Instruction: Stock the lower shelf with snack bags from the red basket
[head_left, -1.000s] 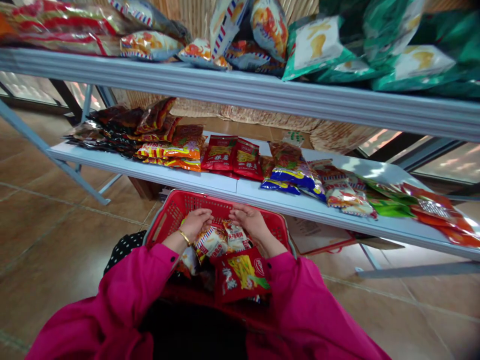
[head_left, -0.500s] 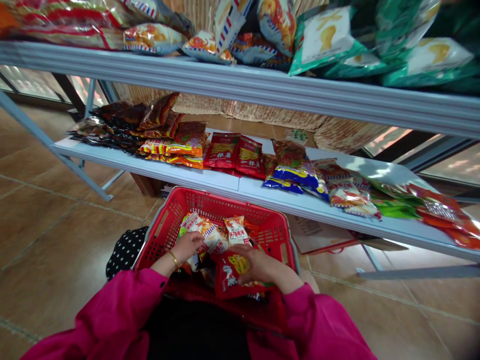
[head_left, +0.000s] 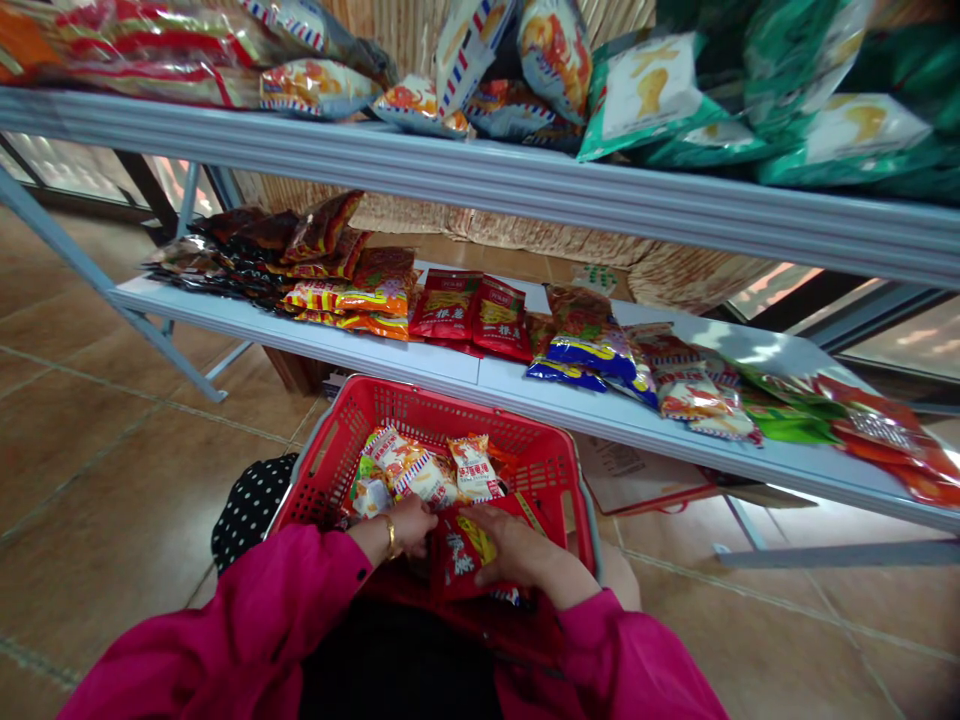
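A red shopping basket with slotted walls holds several snack bags. My right hand is over a red snack bag with yellow pictures, its fingers and thumb gripping the bag's face. Close to this bag's left edge is my left hand, wearing a gold bracelet, with its fingers curled together; what they pinch, if anything, is hidden. Beyond my hands lie white snack bags with red lettering, one upright white bag and another white bag with a striped edge.
In front of the basket runs a low shelf with red bags, noodle-like packs and dark packs. An upper shelf bears green bags. A polka-dot cloth is left of the basket.
My left hand has moved toward me and right, from the white bags to the red bag's left edge, its fingers curling in. My right hand stays on the red bag.
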